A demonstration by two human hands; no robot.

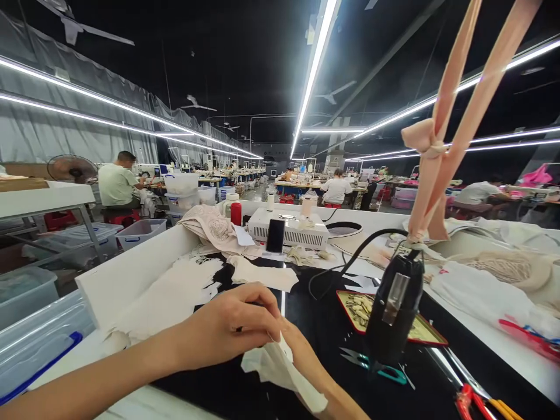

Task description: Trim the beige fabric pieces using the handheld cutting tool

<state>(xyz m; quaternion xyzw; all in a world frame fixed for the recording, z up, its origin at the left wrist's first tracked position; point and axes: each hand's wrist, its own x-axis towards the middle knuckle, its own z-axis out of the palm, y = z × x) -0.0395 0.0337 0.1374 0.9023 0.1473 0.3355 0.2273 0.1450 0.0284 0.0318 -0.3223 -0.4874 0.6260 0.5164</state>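
Observation:
A small cream fabric piece (284,373) hangs, folded, between my two hands over the black work surface. My left hand (247,318) is closed, thumb and fingers pinching the fabric's upper edge. Against the other side of the cloth rests my right hand (304,353); its fingertips meet those of the left and are mostly hidden behind them. The fabric seems gripped there too. Just beyond the hands lies another cream fabric piece (262,273). Teal-handled thread snips (376,366) are to the right, under a hanging black tool (396,309).
The black tool hangs from knotted pink fabric strips (431,151), its black cable (363,251) looping left. A tray (431,331) holds small pale pieces. Red-handled pliers or scissors (470,399) lie front right. A phone (275,235) leans on a white box (301,233). Fabric piles lie both sides.

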